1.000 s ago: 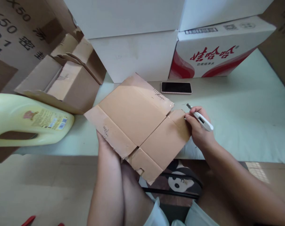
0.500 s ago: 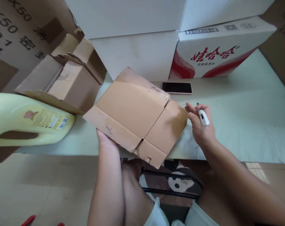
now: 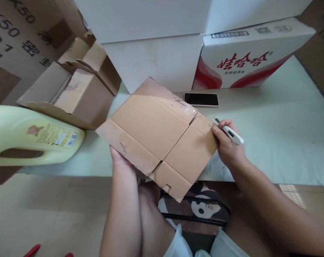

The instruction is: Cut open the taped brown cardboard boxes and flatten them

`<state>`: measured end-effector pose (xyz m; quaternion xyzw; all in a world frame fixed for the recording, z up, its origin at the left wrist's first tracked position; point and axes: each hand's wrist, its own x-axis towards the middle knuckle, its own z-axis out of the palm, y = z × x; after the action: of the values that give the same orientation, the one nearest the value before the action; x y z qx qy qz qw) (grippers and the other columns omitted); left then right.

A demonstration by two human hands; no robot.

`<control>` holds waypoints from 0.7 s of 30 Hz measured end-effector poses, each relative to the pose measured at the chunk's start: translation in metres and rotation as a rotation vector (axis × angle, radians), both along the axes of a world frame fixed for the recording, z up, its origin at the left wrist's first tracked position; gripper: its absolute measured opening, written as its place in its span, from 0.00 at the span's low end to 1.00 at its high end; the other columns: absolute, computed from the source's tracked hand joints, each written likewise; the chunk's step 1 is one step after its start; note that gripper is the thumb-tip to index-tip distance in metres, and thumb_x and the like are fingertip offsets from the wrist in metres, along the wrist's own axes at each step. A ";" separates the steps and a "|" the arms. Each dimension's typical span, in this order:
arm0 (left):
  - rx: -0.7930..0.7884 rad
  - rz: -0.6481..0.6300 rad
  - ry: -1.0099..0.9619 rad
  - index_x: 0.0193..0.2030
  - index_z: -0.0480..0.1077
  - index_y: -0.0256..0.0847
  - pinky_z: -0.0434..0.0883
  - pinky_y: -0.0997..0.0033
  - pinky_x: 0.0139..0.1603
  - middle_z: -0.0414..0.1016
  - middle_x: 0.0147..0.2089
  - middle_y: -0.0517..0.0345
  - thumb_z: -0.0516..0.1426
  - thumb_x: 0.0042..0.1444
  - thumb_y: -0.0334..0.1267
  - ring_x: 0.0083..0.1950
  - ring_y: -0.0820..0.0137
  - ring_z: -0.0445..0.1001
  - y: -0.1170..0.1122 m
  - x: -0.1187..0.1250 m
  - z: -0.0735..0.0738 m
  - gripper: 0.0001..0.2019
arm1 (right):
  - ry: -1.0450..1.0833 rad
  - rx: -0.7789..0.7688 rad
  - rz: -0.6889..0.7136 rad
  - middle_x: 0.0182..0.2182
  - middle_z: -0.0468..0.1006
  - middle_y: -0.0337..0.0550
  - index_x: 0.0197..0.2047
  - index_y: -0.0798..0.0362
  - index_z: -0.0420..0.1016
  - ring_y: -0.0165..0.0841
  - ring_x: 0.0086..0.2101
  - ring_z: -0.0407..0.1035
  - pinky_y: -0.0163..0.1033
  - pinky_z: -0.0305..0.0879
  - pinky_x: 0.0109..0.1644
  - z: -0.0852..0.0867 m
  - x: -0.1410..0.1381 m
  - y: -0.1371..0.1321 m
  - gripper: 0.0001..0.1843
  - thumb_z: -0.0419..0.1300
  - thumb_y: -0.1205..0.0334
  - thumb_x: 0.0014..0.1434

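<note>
A creased piece of brown cardboard (image 3: 151, 121) with slotted flaps is held tilted above the table's front edge. My left hand (image 3: 121, 160) supports it from beneath at the lower left; the thumb side shows, while most fingers are hidden under the board. At the right end, my right hand (image 3: 230, 142) pinches the flap's edge between thumb and fingers. That same hand also carries a white utility knife (image 3: 233, 135), lying across the fingers with its dark tip toward the cardboard.
Behind the cardboard lies a phone (image 3: 201, 100), in front of a white-and-red carton (image 3: 244, 64) and stacked white boxes (image 3: 156, 60). Left are a yellow jug (image 3: 51, 132) and small brown boxes (image 3: 89, 96). Pale green cloth covers the table (image 3: 271, 135).
My right hand has closed on the cardboard's right flap, and the knife has turned flatter. The right flap has swung outward and lies flatter. My left hand stays about where it was.
</note>
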<state>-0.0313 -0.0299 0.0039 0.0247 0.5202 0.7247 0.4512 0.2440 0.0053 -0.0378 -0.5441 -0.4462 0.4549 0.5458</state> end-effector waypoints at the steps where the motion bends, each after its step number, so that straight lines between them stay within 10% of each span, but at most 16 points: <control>1: 0.031 -0.002 0.009 0.51 0.78 0.39 0.79 0.63 0.38 0.84 0.34 0.57 0.48 0.65 0.52 0.37 0.63 0.82 0.002 -0.003 -0.002 0.24 | -0.003 0.001 -0.008 0.25 0.60 0.31 0.39 0.47 0.65 0.29 0.25 0.53 0.37 0.47 0.28 -0.001 0.001 0.000 0.18 0.69 0.51 0.55; 10: 0.261 -0.143 0.145 0.47 0.78 0.45 0.73 0.56 0.64 0.82 0.55 0.49 0.56 0.59 0.59 0.66 0.56 0.74 0.007 -0.018 -0.016 0.22 | 0.010 0.041 -0.052 0.28 0.60 0.33 0.40 0.46 0.65 0.30 0.27 0.53 0.38 0.47 0.30 -0.004 0.003 0.000 0.14 0.67 0.53 0.58; 21: 0.108 -0.197 0.169 0.41 0.79 0.44 0.72 0.49 0.67 0.83 0.53 0.50 0.70 0.45 0.43 0.67 0.51 0.74 0.005 -0.016 -0.027 0.16 | -0.034 0.075 -0.068 0.28 0.59 0.34 0.39 0.45 0.63 0.31 0.27 0.53 0.39 0.49 0.29 -0.002 0.003 0.001 0.14 0.65 0.52 0.57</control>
<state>-0.0470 -0.0253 -0.0229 0.1610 0.5116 0.6992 0.4726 0.2472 0.0060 -0.0394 -0.5455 -0.4535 0.4100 0.5733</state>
